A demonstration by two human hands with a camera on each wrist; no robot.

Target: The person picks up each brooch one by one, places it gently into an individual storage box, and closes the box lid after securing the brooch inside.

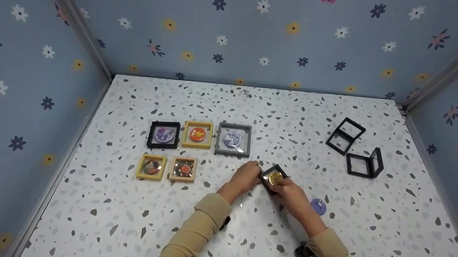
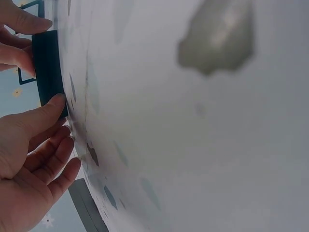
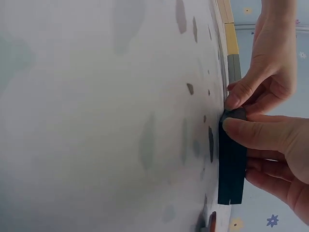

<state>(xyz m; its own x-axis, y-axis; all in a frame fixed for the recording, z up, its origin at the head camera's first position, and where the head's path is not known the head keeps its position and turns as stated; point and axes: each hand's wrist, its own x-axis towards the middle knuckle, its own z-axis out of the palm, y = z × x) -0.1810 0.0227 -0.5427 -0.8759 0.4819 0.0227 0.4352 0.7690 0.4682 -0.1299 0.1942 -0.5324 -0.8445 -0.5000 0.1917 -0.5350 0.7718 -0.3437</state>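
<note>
A small black display frame [image 1: 269, 169] with a round gold-yellow badge [image 1: 275, 176] behind its clear film is tilted between both hands, close over the table. My right hand [image 1: 293, 197] grips its near right side, thumb along the edge and fingers behind. With thumb and fingertips, my left hand [image 1: 246, 176] pinches the opposite corner. In the left wrist view, the left thumb lies on the end of the frame [image 2: 47, 67]. The right wrist view has both thumbs close together on the dark side of the frame [image 3: 231, 166]. A loose purple badge [image 1: 319, 206] lies right of my right hand.
Left of the hands sit several framed badges: a black frame [image 1: 152, 135], a yellow one [image 1: 197, 145], a grey one [image 1: 232, 153], and smaller ones below. At right, two hinged black frames [image 1: 345, 136] stand unfolded. Blue flowered walls [image 1: 238, 37] enclose the speckled table [image 1: 128, 217].
</note>
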